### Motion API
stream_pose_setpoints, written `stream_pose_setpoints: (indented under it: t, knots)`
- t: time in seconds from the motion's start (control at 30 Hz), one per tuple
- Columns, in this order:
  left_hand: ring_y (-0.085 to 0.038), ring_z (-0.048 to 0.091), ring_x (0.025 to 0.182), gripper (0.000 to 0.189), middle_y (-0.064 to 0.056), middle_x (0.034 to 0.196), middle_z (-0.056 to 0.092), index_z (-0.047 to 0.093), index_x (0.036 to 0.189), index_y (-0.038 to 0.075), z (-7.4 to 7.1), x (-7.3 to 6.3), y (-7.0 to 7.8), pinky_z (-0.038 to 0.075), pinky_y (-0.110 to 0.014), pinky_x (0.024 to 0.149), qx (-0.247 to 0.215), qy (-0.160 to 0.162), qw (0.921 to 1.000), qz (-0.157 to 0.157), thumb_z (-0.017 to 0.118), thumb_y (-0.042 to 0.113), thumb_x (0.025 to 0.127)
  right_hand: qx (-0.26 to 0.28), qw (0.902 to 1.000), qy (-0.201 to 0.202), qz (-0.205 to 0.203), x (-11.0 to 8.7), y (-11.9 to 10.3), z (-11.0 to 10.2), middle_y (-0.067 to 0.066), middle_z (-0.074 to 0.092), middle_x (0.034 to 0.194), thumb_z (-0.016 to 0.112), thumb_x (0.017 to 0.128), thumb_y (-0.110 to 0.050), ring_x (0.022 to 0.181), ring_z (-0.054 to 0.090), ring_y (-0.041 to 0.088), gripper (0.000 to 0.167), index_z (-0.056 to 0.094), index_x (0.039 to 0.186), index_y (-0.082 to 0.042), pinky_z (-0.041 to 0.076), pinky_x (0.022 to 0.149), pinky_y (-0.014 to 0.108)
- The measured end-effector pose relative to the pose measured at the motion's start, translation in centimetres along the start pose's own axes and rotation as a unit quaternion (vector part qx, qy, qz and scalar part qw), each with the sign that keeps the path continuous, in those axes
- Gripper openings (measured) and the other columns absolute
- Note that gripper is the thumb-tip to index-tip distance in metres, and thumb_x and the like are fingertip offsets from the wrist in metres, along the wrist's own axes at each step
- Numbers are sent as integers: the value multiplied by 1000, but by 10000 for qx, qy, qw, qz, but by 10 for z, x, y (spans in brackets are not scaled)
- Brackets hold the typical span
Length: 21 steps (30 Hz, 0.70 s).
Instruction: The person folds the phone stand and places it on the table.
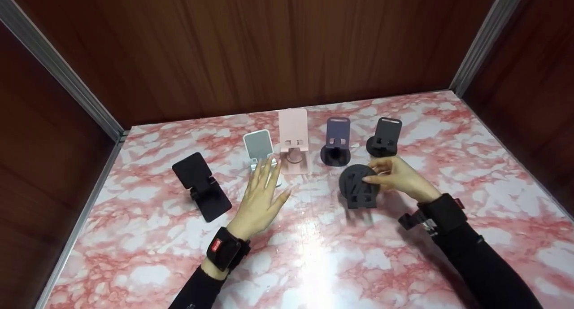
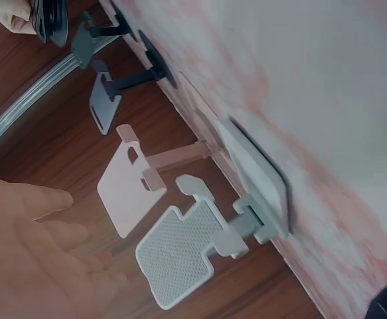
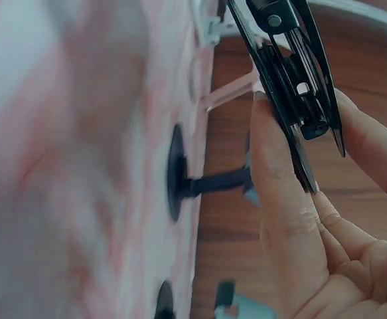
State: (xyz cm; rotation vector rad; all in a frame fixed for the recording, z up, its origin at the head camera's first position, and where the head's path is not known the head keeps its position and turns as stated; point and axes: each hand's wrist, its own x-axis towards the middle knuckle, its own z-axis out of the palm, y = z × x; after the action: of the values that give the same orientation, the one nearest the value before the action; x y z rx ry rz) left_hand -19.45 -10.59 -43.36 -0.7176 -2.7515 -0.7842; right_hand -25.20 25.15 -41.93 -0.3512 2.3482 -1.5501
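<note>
My right hand (image 1: 400, 180) pinches a folded black phone stand (image 1: 357, 186) by its edge, raised over the marbled table. In the right wrist view the same folded phone stand (image 3: 293, 86) sits between thumb and fingers, its round base and folded plate close together. My left hand (image 1: 258, 206) has its fingers straight and spread, palm down. It overlaps the base of a white phone stand with a grey pad (image 1: 258, 145) in the head view. In the left wrist view, the left hand (image 2: 40, 246) hovers apart from that white stand (image 2: 176, 256), holding nothing.
A pink phone stand (image 1: 293, 125), a purple one (image 1: 338, 130) and a black one (image 1: 388, 132) stand in a row at the back. An unfolded black phone stand (image 1: 208, 199) is at the left. Brown wood-grain panels (image 1: 287, 49) enclose the table (image 1: 157, 237).
</note>
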Motion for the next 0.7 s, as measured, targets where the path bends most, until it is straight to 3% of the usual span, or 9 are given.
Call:
stream_pose_setpoints:
  t: [0.27, 0.47, 0.7]
  knots:
    - [-36, -6, 145, 68, -21, 159, 7, 17, 153, -1, 1, -11, -4, -2, -52, 116, 75, -180, 9997, -162, 41, 40, 104, -346, 9990, 241, 129, -8, 22, -25, 14, 63, 102, 73, 89, -19, 86, 59, 16, 47, 58, 123, 10, 55, 63, 32]
    - [-39, -3, 145, 67, -23, 159, 10, 18, 153, -1, 3, -13, -7, -2, -52, 116, 23, -170, 9998, -141, 43, 37, 103, -191, 9995, 109, 247, -14, 34, -44, 12, 66, 97, 71, 91, -18, 76, 62, 13, 44, 58, 121, 11, 54, 63, 30]
    - [-44, 3, 144, 66, -25, 157, 13, 20, 152, -3, 5, -13, -10, 4, -58, 115, 126, -173, 9997, -111, 45, 34, 103, 92, 9990, -89, 420, -17, 45, -59, 11, 65, 96, 67, 93, -15, 71, 64, 13, 53, 47, 131, 16, 57, 62, 34]
